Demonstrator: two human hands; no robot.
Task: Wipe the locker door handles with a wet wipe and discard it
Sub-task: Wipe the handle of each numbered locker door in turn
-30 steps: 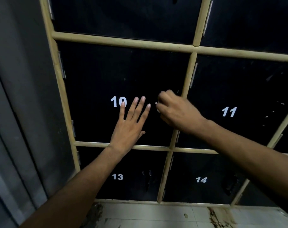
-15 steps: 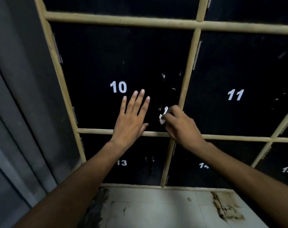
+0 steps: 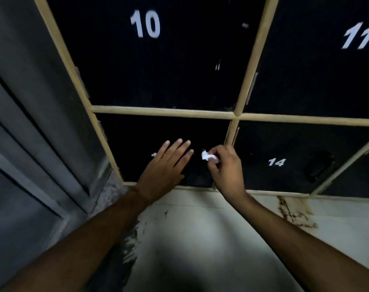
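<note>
The small crumpled white wet wipe (image 3: 206, 155) sat pinched in my right hand (image 3: 226, 167), between thumb and fingertips, just in front of the lower black locker door (image 3: 137, 140), near its right edge. I judged the wiping step was in hand, with this door's handle too dark to make out. The next move called for pressing the wipe onto it. My left hand (image 3: 166, 165) lay flat, fingers spread, against the same door.

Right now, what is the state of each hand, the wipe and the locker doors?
Left hand: open, fingers straight, over the door below 10.
Right hand: pinches the wet wipe.
Wet wipe: crumpled.
Door 10: shut.
Door 14: shut.
</note>
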